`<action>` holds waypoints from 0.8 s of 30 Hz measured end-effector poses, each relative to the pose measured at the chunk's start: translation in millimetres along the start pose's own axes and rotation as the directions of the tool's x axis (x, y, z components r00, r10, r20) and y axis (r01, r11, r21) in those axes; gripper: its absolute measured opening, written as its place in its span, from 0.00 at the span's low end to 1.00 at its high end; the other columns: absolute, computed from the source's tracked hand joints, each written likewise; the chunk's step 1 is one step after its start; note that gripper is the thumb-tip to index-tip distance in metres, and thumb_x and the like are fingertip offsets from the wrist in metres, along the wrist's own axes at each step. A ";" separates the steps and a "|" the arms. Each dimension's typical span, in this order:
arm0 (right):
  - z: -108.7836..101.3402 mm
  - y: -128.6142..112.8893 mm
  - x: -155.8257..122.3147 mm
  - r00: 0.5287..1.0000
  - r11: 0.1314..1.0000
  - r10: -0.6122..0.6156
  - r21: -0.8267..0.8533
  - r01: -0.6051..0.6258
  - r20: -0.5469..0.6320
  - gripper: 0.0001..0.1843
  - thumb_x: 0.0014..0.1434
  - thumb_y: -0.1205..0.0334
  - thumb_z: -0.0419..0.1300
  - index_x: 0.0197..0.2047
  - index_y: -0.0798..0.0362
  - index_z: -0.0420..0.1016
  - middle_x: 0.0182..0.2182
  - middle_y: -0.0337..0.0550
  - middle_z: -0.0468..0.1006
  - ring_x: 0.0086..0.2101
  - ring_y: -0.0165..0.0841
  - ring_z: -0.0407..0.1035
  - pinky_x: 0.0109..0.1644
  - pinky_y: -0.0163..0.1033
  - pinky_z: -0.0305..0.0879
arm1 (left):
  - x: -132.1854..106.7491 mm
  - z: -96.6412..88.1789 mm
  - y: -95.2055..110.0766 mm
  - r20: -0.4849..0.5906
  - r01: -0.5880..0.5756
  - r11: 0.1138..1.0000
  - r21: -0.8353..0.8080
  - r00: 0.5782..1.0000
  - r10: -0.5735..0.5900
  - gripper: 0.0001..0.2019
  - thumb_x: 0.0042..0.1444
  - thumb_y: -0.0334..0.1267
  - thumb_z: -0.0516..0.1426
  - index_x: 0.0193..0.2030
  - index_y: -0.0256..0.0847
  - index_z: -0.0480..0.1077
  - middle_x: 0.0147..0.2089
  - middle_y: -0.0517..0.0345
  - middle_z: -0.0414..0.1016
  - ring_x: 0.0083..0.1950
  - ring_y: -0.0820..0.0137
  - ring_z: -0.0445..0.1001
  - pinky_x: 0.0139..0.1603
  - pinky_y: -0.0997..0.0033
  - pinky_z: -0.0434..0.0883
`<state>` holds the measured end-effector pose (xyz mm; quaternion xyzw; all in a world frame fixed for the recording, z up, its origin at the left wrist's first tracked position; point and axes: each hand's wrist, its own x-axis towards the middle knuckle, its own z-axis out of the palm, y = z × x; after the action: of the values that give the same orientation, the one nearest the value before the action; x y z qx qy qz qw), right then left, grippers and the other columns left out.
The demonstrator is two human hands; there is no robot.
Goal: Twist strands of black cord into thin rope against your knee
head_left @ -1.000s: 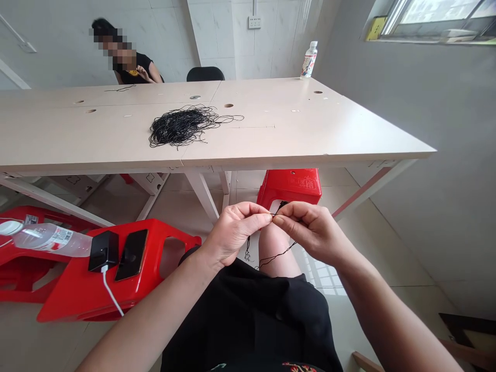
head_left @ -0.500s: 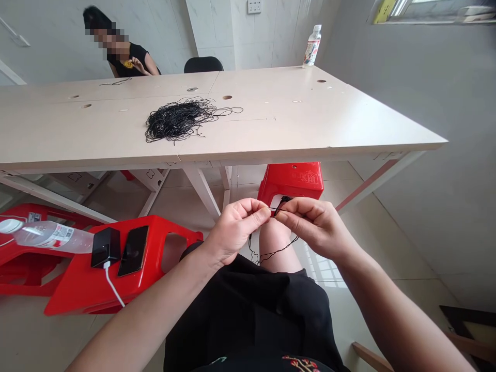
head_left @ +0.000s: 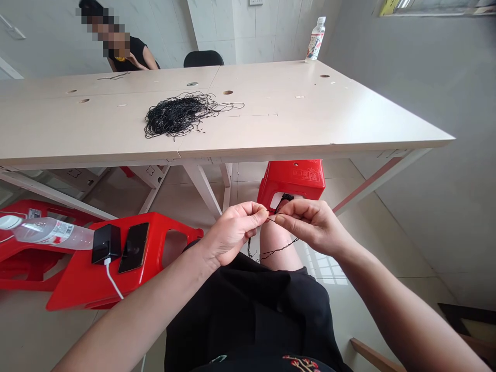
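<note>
Above my knee, my left hand (head_left: 242,227) pinches a thin black cord (head_left: 277,249) between thumb and forefinger. Close beside it, my right hand (head_left: 306,225) also pinches the cord, with short strands running across the small gap between the fingertips. Loose lengths of cord hang below both hands and lie over my knee. A dark bunched piece (head_left: 287,197) shows just behind my right fingers; I cannot make out what it is. On the table lies a tangled heap of black cord (head_left: 174,116), with a loop reaching to the right.
A pale table (head_left: 310,124) stands ahead, with a drink bottle (head_left: 315,40) at its far corner. To my left, a red stool (head_left: 155,258) bears a phone (head_left: 134,247), a black box (head_left: 106,243) and a clear bottle (head_left: 58,232). Another red stool (head_left: 294,175) is under the table. A person (head_left: 135,51) sits across.
Both hands stay close together at the cord, with small shifts of the fingers. The strands between the fingertips lie slightly differently. The view has tilted a little.
</note>
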<state>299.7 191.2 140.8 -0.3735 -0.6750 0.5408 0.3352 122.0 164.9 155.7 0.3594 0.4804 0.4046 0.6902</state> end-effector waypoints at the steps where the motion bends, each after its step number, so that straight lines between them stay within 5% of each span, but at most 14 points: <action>1: -0.2 1.1 0.4 1.000 1.000 0.010 0.012 -0.010 0.015 0.15 0.53 0.53 0.62 0.24 0.56 0.67 0.18 0.34 0.59 0.20 0.22 0.50 0.21 0.32 0.46 | 0.4 0.0 -0.8 -0.002 0.010 1.000 -0.026 1.000 -0.010 0.08 0.47 0.39 0.63 0.28 0.36 0.71 0.29 0.60 0.66 0.25 0.80 0.56 0.26 0.76 0.53; 9: -2.8 8.5 5.0 0.997 0.998 0.036 0.058 -0.040 0.063 0.16 0.53 0.53 0.62 0.24 0.56 0.67 0.18 0.32 0.57 0.20 0.21 0.48 0.21 0.31 0.44 | 2.6 4.3 -2.3 -0.026 0.018 0.994 -0.105 0.999 -0.020 0.08 0.47 0.37 0.62 0.27 0.35 0.69 0.28 0.60 0.64 0.26 0.81 0.56 0.25 0.77 0.53; 13: -10.2 3.8 13.6 0.987 0.999 0.004 0.031 -0.009 0.164 0.12 0.54 0.55 0.62 0.28 0.56 0.70 0.20 0.33 0.60 0.22 0.22 0.53 0.23 0.31 0.51 | 5.7 2.8 3.3 -0.095 -0.163 0.984 0.078 0.981 0.170 0.08 0.49 0.38 0.61 0.28 0.36 0.68 0.26 0.63 0.64 0.25 0.81 0.55 0.26 0.76 0.55; 16: -8.6 -2.0 22.1 0.968 0.986 -0.005 0.164 -0.037 0.250 0.17 0.50 0.59 0.66 0.43 0.53 0.70 0.30 0.37 0.71 0.31 0.27 0.66 0.34 0.34 0.65 | 9.6 0.0 5.5 -0.098 -0.289 0.915 0.282 0.940 0.327 0.08 0.51 0.39 0.59 0.28 0.37 0.67 0.26 0.63 0.64 0.25 0.80 0.57 0.28 0.75 0.57; 20: 4.5 -6.8 31.5 0.989 0.954 0.005 0.294 -0.049 0.147 0.20 0.45 0.60 0.69 0.42 0.54 0.72 0.35 0.42 0.76 0.38 0.31 0.71 0.44 0.39 0.69 | 11.5 -3.5 4.8 -0.065 -0.358 0.809 0.466 0.898 0.435 0.06 0.53 0.37 0.56 0.28 0.38 0.67 0.24 0.64 0.64 0.26 0.78 0.60 0.30 0.74 0.59; 24: 14.2 -7.6 35.7 0.998 0.961 0.030 0.274 -0.045 0.056 0.15 0.42 0.59 0.71 0.33 0.56 0.76 0.28 0.41 0.77 0.33 0.30 0.71 0.40 0.37 0.69 | 9.1 -7.6 5.9 -0.071 -0.333 0.871 0.362 0.922 0.382 0.06 0.52 0.36 0.57 0.28 0.38 0.68 0.24 0.63 0.65 0.27 0.78 0.60 0.30 0.74 0.59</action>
<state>268.8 214.3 147.3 -0.3220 -0.5946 0.6450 0.3560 115.4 176.4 155.4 0.5274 0.5156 0.4597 0.4946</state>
